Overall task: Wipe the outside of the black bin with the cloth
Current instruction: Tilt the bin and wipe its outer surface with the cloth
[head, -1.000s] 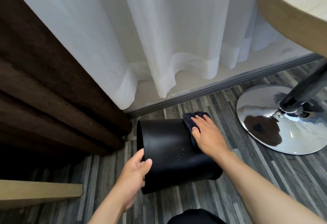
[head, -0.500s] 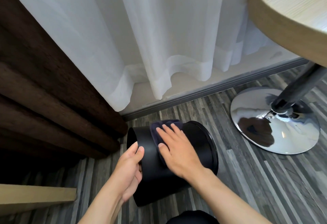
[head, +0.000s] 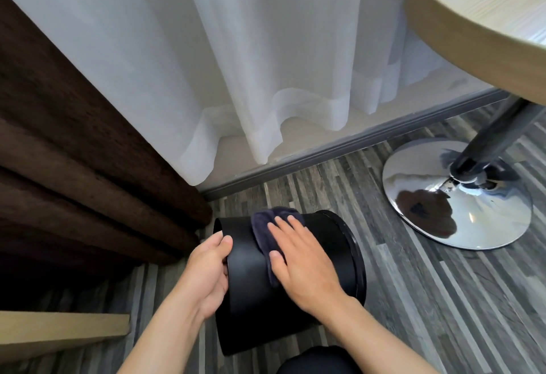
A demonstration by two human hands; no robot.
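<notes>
One black bin [head: 245,291] sideways, mouth leftward.

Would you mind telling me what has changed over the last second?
The right hand slid the dark folded cloth leftward across the round black plastic bin, away from its base. The left hand stays gripping the open rim, and the bin remains on its side.

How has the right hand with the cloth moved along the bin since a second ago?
Yes. The right hand and cloth have slid along the black bin away from its rimmed end beside the chrome table base, towards the left hand.
</notes>
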